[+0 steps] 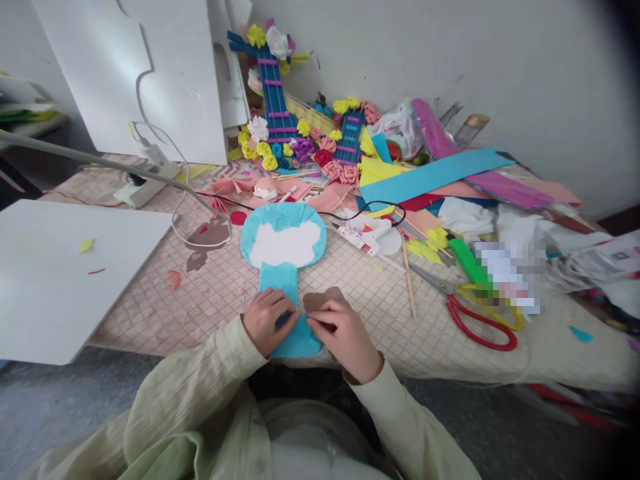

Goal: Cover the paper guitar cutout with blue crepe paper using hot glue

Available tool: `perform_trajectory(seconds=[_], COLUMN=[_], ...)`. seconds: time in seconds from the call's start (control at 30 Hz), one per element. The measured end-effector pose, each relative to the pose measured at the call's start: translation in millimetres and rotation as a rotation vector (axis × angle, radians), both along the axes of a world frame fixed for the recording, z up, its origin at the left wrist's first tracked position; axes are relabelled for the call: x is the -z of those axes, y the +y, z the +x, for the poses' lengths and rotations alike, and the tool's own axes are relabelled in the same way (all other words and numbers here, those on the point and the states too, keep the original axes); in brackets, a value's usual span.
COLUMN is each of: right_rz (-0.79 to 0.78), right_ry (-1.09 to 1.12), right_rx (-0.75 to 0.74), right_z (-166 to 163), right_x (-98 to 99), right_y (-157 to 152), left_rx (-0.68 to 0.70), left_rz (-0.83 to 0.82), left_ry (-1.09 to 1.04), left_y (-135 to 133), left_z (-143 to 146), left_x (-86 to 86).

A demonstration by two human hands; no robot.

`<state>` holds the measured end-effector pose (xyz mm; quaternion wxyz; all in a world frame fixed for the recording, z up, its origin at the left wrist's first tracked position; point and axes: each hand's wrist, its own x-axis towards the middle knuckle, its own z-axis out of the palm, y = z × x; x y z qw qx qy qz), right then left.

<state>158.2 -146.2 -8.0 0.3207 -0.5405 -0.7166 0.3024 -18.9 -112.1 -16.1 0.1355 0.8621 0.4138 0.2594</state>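
A light-blue paper shape [283,227] with a round head and a white cloud-like centre lies on the quilted table [220,287], its blue stem running down toward me. My left hand [267,319] presses on the left side of the stem with its fingers curled, pinching the blue paper. My right hand [343,333] rests on the stem's right side, fingers closed together at the paper's edge. A small brown paper piece [320,298] lies just above my right hand, touching the stem.
Red-handled scissors [477,320] lie to the right, beside wooden sticks [409,280] and a green marker [465,260]. A white board [55,273] sits at left. Paper flowers, blue ladder-like crafts [275,100] and coloured paper sheets pile up at the back. A power strip [145,187] with cables lies back left.
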Motion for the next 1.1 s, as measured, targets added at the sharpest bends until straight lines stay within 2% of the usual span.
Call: perform_trajectory(seconds=[0.4,0.53,0.67,0.83,1.1], right_rz=[-0.079,-0.054,-0.018,0.054,0.086], right_ry=[0.031,0.051,0.0,-0.02,-0.033], right_rx=[0.098,0.094,0.058,0.094,0.07], right_z=[-3.0,-3.2,-3.4,-2.8,-2.4], right_x=[-4.4,-2.3,1.2,5.6,5.4], right_y=[1.6,0.3,-4.1,-10.4,-14.6], left_rx=[-0.035,0.014,0.075,0.125,0.154], left_rz=[-0.008,-0.005,0.057,0.136,0.205], left_ry=[0.022,0.007,-0.014,-0.036,0.029], left_y=[0.2,1.3,2.3,3.4,4.1], left_z=[1.1,-0.3,-1.1,-1.4,-3.5], left_x=[-2.3,-2.7,-1.0,3.4,2.5])
